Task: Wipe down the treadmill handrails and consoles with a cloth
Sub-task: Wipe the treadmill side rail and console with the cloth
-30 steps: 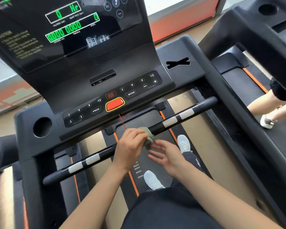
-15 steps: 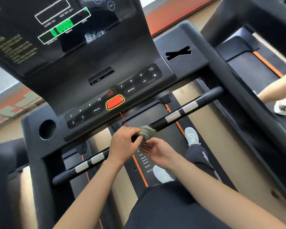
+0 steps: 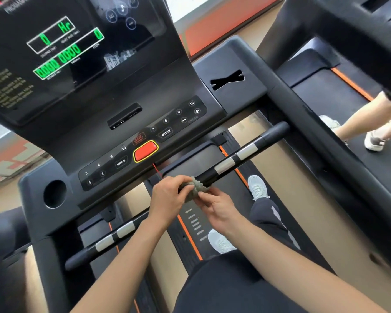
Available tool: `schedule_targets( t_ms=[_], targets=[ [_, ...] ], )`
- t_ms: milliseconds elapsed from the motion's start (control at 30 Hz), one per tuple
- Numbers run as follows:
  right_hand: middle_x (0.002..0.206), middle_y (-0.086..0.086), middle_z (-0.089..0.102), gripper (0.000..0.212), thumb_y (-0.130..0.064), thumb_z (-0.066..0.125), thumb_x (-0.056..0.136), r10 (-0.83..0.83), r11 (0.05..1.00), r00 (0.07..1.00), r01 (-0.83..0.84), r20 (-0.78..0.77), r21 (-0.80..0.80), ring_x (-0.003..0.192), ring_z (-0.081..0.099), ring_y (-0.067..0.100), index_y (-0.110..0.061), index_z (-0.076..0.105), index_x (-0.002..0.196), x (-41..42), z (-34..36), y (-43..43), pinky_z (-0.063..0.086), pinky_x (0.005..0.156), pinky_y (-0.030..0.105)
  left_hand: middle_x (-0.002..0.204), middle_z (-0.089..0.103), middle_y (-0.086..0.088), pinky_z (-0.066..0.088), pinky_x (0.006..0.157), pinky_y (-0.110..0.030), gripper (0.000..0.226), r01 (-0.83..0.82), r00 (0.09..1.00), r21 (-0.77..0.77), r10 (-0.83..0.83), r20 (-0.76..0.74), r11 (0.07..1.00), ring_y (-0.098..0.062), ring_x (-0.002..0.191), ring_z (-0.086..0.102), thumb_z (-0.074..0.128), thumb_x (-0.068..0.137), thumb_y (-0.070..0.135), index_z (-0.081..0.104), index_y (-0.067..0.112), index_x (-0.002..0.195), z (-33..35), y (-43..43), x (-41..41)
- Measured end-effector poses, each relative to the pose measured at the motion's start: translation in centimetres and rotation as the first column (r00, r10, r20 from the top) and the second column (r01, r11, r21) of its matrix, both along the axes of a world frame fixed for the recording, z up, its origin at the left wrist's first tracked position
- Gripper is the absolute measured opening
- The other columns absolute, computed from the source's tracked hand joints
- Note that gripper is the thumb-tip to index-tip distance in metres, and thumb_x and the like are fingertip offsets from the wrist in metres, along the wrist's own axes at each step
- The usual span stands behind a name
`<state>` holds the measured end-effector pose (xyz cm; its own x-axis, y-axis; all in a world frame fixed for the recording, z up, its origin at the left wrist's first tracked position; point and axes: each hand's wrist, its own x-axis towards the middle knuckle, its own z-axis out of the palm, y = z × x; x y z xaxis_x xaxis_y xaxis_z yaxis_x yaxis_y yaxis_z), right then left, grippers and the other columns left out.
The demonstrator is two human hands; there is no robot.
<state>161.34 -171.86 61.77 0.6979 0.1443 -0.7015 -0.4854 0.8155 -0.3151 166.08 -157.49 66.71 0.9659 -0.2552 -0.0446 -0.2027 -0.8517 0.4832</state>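
Observation:
A small grey-green cloth is bunched around the middle of the black front handrail, which carries silver sensor bands. My left hand is closed over the bar and the cloth's left part. My right hand pinches the cloth's lower right edge with its fingertips, just below the bar. Above the bar sits the black console with a button panel, a red stop button and a screen with green digits.
A round cup holder is in the console's left wing. A red safety cord hangs from the stop button toward my hands. My feet stand on the belt below. Another person's legs are on the treadmill at right.
Both hands stay at the middle of the handrail with the cloth. My right hand has closed its fingertips onto the cloth's edge. The view has shifted slightly.

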Motion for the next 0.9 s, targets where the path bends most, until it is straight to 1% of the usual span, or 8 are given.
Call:
schedule_targets(
  t_ms=[133, 233, 367, 500, 567, 667, 767, 900],
  targets=[
    [0.098, 0.013, 0.073, 0.023, 0.014, 0.051, 0.094, -0.095, 0.995, 0.995, 0.095, -0.027, -0.018, 0.093, 0.072, 0.021, 0.000, 0.066, 0.105, 0.6, -0.3, -2.3, 0.056, 0.086, 0.029, 0.082, 0.073, 0.008, 0.054, 0.068, -0.039, 0.015, 0.030, 0.999, -0.051, -0.028, 0.042, 0.998, -0.015, 0.075, 0.065, 0.069, 0.088, 0.037, 0.075, 0.025, 0.096, -0.1, -1.8, 0.3],
    [0.097, 0.011, 0.073, 0.025, 0.014, 0.048, 0.095, -0.180, 0.982, 0.984, 0.179, -0.012, -0.062, 0.095, 0.069, 0.021, -0.003, 0.065, 0.105, 1.6, -0.2, -5.0, 0.054, 0.093, 0.029, 0.081, 0.073, 0.007, 0.054, 0.067, -0.036, 0.016, 0.058, 0.997, -0.105, -0.052, 0.065, 0.993, -0.016, 0.076, 0.066, 0.071, 0.086, 0.035, 0.075, 0.022, 0.095, -0.3, -4.5, 1.1],
    [0.114, 0.013, 0.067, 0.029, 0.011, 0.048, 0.097, -0.285, 0.948, 0.959, 0.283, 0.007, -0.149, 0.101, 0.065, 0.019, -0.002, 0.062, 0.119, 3.2, -0.2, -9.5, 0.050, 0.097, 0.029, 0.078, 0.072, 0.004, 0.053, 0.064, -0.034, 0.017, 0.146, 0.986, -0.137, -0.134, 0.099, 0.980, -0.018, 0.074, 0.066, 0.074, 0.082, 0.032, 0.076, 0.021, 0.094, -0.5, -9.8, 3.2],
    [0.139, 0.022, 0.058, 0.040, 0.007, 0.050, 0.098, -0.377, 0.903, 0.925, 0.375, 0.032, -0.210, 0.118, 0.060, 0.026, 0.006, 0.053, 0.137, 4.8, -0.1, -13.3, 0.042, 0.114, 0.039, 0.082, 0.074, 0.003, 0.056, 0.069, -0.039, 0.018, 0.198, 0.980, -0.206, -0.188, 0.063, 0.958, -0.021, 0.076, 0.068, 0.074, 0.084, 0.034, 0.075, 0.021, 0.097, -0.8, -14.3, 5.8],
    [0.131, 0.018, 0.065, 0.038, 0.006, 0.049, 0.098, -0.412, 0.885, 0.910, 0.410, 0.039, -0.220, 0.108, 0.066, 0.020, 0.005, 0.055, 0.136, 5.2, 0.2, -14.7, 0.053, 0.100, 0.030, 0.087, 0.075, 0.004, 0.057, 0.075, -0.041, 0.018, 0.210, 0.977, -0.251, -0.214, 0.013, 0.945, -0.020, 0.080, 0.070, 0.073, 0.085, 0.035, 0.074, 0.023, 0.099, -1.0, -16.0, 6.9],
    [0.096, 0.004, 0.077, 0.027, 0.009, 0.044, 0.100, -0.478, 0.852, 0.876, 0.481, 0.068, -0.206, 0.083, 0.074, 0.011, 0.000, 0.063, 0.118, 5.6, 1.1, -16.3, 0.057, 0.070, 0.019, 0.087, 0.075, 0.006, 0.057, 0.077, -0.039, 0.015, 0.229, 0.970, -0.290, -0.242, -0.009, 0.929, -0.015, 0.080, 0.070, 0.076, 0.085, 0.031, 0.074, 0.024, 0.099, -1.0, -18.3, 8.3],
    [0.103, 0.003, 0.075, 0.029, 0.007, 0.046, 0.100, -0.550, 0.813, 0.833, 0.550, 0.057, -0.193, 0.084, 0.073, 0.008, -0.006, 0.064, 0.118, 6.3, 1.2, -17.3, 0.056, 0.067, 0.017, 0.085, 0.073, 0.006, 0.053, 0.079, -0.032, 0.013, 0.247, 0.968, -0.265, -0.248, 0.028, 0.932, -0.012, 0.080, 0.065, 0.078, 0.086, 0.026, 0.075, 0.023, 0.098, -0.9, -20.4, 9.8],
    [0.109, 0.003, 0.073, 0.023, -0.003, 0.052, 0.102, -0.554, 0.811, 0.833, 0.544, 0.019, -0.213, 0.085, 0.073, 0.009, -0.013, 0.067, 0.116, 7.1, 1.3, -17.1, 0.056, 0.065, 0.018, 0.084, 0.069, 0.012, 0.037, 0.074, -0.007, 0.009, 0.222, 0.975, -0.225, -0.220, 0.032, 0.949, -0.008, 0.083, 0.054, 0.078, 0.086, 0.022, 0.075, 0.022, 0.095, -0.7, -22.6, 11.2]
  ],
)
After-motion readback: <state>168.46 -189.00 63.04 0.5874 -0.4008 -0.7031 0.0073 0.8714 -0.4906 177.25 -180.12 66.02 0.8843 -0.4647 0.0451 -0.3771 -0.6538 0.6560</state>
